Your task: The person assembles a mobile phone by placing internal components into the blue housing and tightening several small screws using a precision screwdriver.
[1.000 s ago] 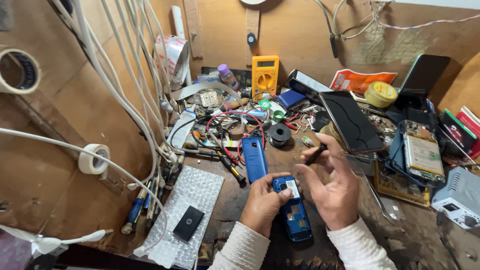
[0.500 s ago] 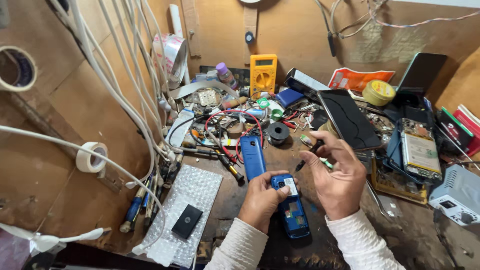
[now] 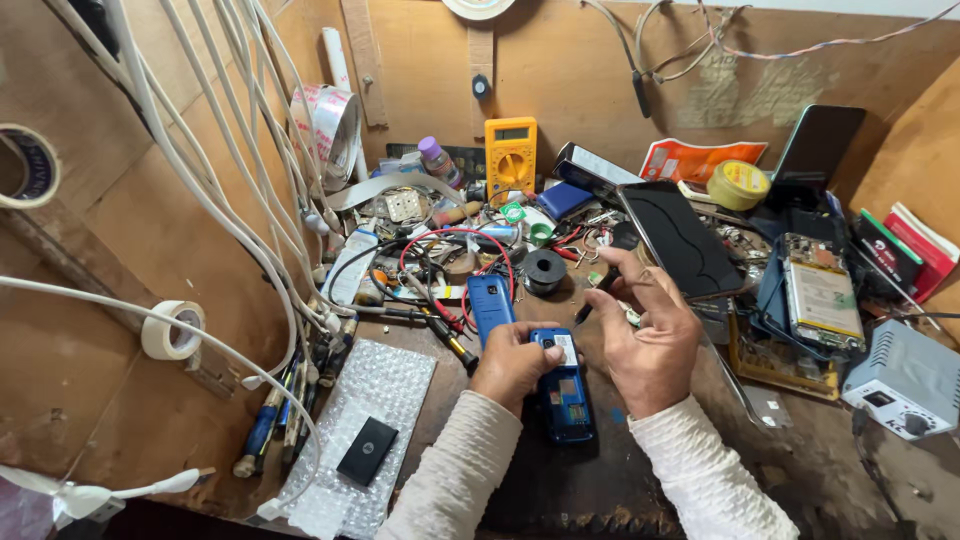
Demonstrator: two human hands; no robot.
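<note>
left hand (image 3: 512,362) grips open blue phone (image 3: 564,395) near bench front edge | right hand (image 3: 650,340) pinches screwdriver (image 3: 603,288), now lifted off phone | back cover (image 3: 490,305) lies just behind

Dark worn workbench (image 3: 800,470) (cluttered): bubble wrap (image 3: 375,400), yellow multimeter (image 3: 510,160), solder spool (image 3: 545,270), possibly bare circuit board (image 3: 775,365).

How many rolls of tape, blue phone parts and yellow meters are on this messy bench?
Tape rolls: 4 — wall roll, white roll, clear printed roll, yellow roll
Blue phone parts: 2 — opened phone under left hand, back cover
Yellow multimeter: 1
Total: 7
</note>
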